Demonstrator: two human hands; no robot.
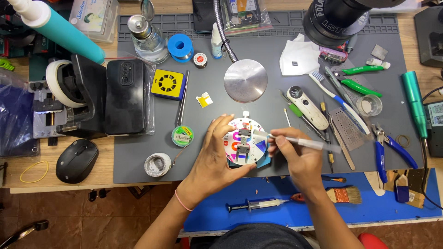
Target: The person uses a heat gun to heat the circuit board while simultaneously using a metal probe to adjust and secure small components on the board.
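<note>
My left hand [213,159] cups a round white holder disc [244,140] with coloured markings, fingers curled around its left and lower edge on the grey work mat [277,152]. A small clamp fixture sits at the disc's middle. My right hand [297,157] grips a thin white brush-like tool [304,143], its tip resting on the disc's upper right near the clamp. A pink band circles my left wrist.
A black phone [125,97], yellow fan block [168,84], round metal lamp base [245,80], solder wick rolls [182,136], pliers [392,150], toothbrush [339,101] and tweezers crowd the mat. A syringe [256,204] and brush [345,194] lie on the blue mat. A black mouse [77,160] sits left.
</note>
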